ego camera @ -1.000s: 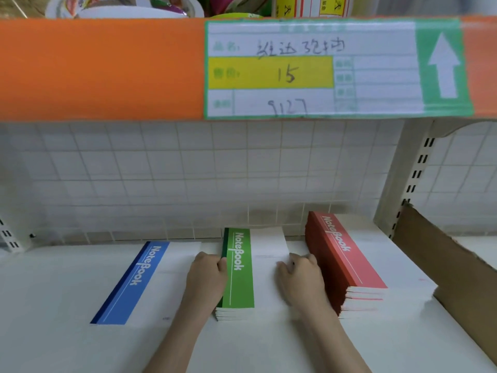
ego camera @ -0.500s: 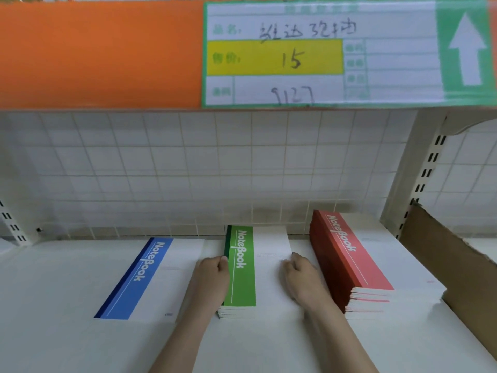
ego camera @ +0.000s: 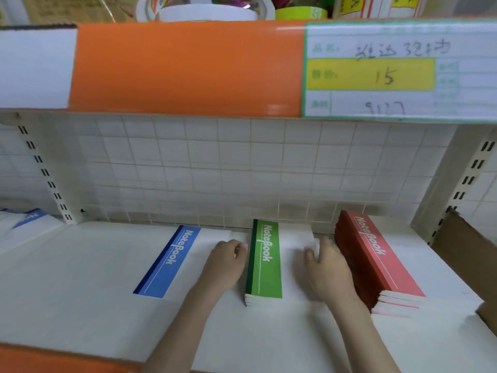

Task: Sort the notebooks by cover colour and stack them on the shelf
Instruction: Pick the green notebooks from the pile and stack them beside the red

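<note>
Flanking green "NoteBook" stack [ego camera: 265,262] | left hand [ego camera: 228,262], right hand [ego camera: 326,270]: grip touching sides, unclamped | tag "15"

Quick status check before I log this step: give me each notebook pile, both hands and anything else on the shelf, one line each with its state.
Blue notebook: flat on the shelf, apparently single, untouched.
Green stack: low pile, flat, between both hands.
Red stack: tallest pile, flat, edges slightly uneven.
Left hand: against the green stack's left edge.
Right hand: on the green stack's right side, fingers loosely curled.
Cardboard sheet: standing on edge at far right.
</note>
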